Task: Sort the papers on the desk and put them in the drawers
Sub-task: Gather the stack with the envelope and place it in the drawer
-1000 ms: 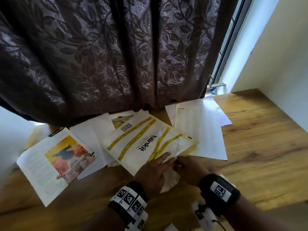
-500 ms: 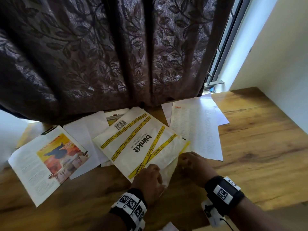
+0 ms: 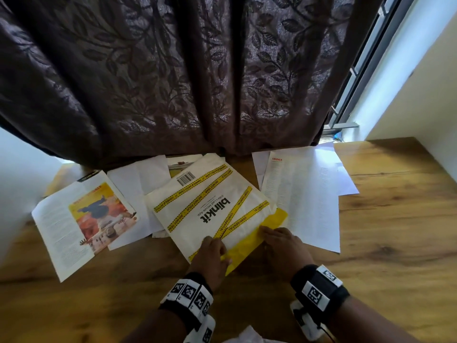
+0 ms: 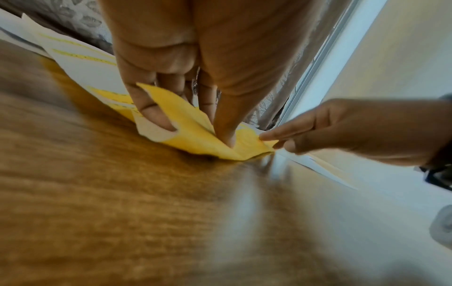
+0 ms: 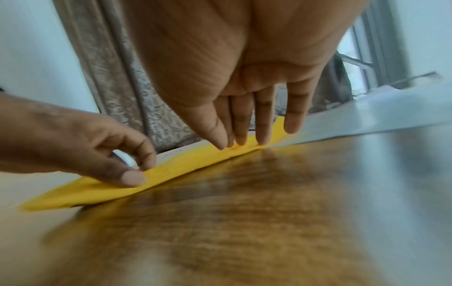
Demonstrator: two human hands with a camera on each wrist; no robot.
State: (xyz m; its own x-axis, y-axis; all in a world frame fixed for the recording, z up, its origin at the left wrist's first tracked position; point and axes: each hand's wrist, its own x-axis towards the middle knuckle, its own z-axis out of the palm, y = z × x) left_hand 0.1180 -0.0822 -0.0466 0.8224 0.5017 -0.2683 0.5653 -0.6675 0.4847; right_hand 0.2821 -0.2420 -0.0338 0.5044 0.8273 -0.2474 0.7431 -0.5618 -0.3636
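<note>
A white envelope [image 3: 210,209] with yellow stripes and black lettering lies mid-desk, on top of other sheets. Its yellow flap [image 3: 249,241] runs along the near edge. My left hand [image 3: 217,246] holds the near corner, and in the left wrist view the flap [image 4: 195,131] is pinched between its thumb and a finger. My right hand [image 3: 269,233] lies on the flap's right end, where the right wrist view shows its straight fingertips [image 5: 240,141] pressing the flap [image 5: 171,174] to the wood.
A magazine page with an orange picture [image 3: 81,219] lies left, plain white sheets [image 3: 138,184] behind it. A printed index sheet [image 3: 304,199] lies right, on more white sheets. A dark leaf-patterned curtain [image 3: 173,70] hangs over the desk's far edge. Bare wood [image 3: 395,231] spreads to the right.
The left hand drew back from flat on the envelope to its near corner and took the flap. The right hand moved onto it. The yellow flap now shows, spread along the near edge.
</note>
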